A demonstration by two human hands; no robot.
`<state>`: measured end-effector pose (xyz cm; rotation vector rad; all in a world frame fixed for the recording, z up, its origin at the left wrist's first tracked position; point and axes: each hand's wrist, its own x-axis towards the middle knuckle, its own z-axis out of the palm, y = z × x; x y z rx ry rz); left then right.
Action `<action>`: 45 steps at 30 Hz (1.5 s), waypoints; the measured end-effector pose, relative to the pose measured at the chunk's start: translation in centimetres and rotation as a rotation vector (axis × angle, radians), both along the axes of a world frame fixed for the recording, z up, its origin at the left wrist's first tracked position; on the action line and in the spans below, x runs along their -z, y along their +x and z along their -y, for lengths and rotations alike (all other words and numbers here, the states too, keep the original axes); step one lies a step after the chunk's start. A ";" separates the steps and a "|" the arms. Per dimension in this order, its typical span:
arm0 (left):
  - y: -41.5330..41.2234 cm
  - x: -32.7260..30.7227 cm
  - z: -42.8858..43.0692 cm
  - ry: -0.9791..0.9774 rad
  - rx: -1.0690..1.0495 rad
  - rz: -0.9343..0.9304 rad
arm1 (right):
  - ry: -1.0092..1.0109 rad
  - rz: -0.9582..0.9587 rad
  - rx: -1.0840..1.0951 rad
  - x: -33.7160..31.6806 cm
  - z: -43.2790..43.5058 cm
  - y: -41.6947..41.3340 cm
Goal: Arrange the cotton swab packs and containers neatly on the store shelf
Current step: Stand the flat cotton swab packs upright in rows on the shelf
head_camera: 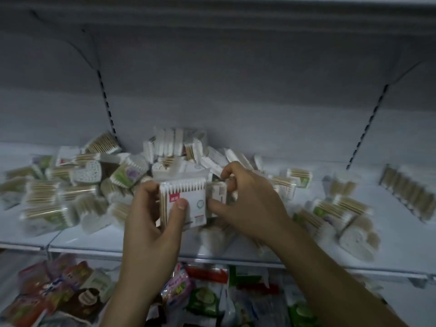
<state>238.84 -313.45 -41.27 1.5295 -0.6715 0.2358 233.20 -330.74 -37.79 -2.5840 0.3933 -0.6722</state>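
My left hand [151, 223] grips a flat cotton swab pack [188, 201] with a white label and a red patch, thumb pressed on its front, held upright above the shelf [99, 234]. My right hand [250, 204] pinches a second clear swab pack [218, 192] pressed against the first pack's right side. Behind both hands lies a jumbled heap of swab packs [77, 185], with a heart-shaped container [88, 174] among them. Several white-tipped packs [172, 143] stand upright against the back wall. The picture is blurred.
More swab packs [339, 208] lie scattered to the right, and a neat row [410, 190] runs along the far right. A heart-shaped container [361, 239] sits near the front edge. The lower shelf holds colourful packets [59, 296]. Slotted uprights [107, 109] run up the back wall.
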 end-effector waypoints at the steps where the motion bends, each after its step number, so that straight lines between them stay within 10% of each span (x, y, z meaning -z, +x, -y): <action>1: 0.1 0.1 -0.3 0.005 -0.009 -0.012 | -0.029 -0.014 -0.016 0.1 -0.3 0.5; 10: 2.1 3.2 0.5 -0.169 -0.088 -0.278 | -0.102 -0.074 -0.155 1.1 2.8 1.9; 23: 3.2 -1.2 2.7 -0.103 -0.024 -0.056 | 0.721 0.347 -0.144 -0.1 1.4 2.1; 30: 4.1 -2.4 2.3 -0.099 -0.026 -0.075 | 0.624 0.321 -0.160 0.3 -1.5 3.8; 37: 6.1 -1.1 -0.3 -0.258 -0.101 -0.283 | -0.061 -0.055 -0.180 1.5 0.8 5.3; 45: 7.4 -0.3 1.6 -0.193 -0.168 -0.220 | -0.007 0.136 -0.195 1.5 2.6 6.1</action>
